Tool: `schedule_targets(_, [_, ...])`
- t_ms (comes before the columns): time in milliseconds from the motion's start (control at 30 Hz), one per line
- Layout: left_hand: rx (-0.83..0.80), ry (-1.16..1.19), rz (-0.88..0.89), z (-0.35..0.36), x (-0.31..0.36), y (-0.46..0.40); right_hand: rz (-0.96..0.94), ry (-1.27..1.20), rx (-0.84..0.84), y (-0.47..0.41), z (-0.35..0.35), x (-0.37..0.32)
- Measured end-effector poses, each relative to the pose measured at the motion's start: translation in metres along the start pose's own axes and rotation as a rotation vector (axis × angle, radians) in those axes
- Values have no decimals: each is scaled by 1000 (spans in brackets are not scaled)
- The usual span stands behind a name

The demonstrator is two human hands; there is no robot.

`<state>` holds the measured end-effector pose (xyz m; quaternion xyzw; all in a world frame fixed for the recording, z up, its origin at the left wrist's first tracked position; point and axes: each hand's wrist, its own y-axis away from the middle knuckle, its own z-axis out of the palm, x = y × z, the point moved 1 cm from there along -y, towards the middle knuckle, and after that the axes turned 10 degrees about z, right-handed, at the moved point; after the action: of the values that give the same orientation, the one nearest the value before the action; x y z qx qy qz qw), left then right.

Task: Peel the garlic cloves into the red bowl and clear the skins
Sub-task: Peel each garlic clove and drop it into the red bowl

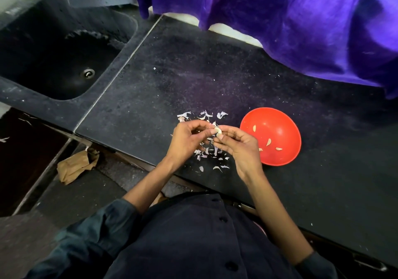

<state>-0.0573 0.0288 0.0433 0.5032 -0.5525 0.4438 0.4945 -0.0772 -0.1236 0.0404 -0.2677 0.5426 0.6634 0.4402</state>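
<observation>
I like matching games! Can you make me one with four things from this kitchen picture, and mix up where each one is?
Things:
1. garlic clove
2. red bowl
3. garlic skins
4. brown paper bag

Places:
a. on the floor, below the counter edge
b. pinched between the fingertips of the left hand and right hand
c. scattered on the dark counter under the hands
d. on the counter, right of the hands, with a few peeled cloves inside

Pairs: 1-b, 2-d, 3-c, 4-a

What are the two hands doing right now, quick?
Left hand: fingers curled, pinching at the garlic clove.
Right hand: pinching the same garlic clove at its fingertips.
</observation>
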Motion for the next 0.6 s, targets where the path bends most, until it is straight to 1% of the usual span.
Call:
schedule_targets(167, [56, 25, 61, 0, 2, 1, 8, 33, -53, 6, 6, -3])
schedule_targets(367, [134, -20, 139, 0, 4, 3, 77, -14, -63, 8, 7, -7])
schedule_targets(467, [156, -95, 192, -1, 1, 5, 110, -23, -66, 9, 8, -7])
schedule_targets(600, [129, -264, 308, 0, -1, 7, 143, -31, -83, 10, 9, -7])
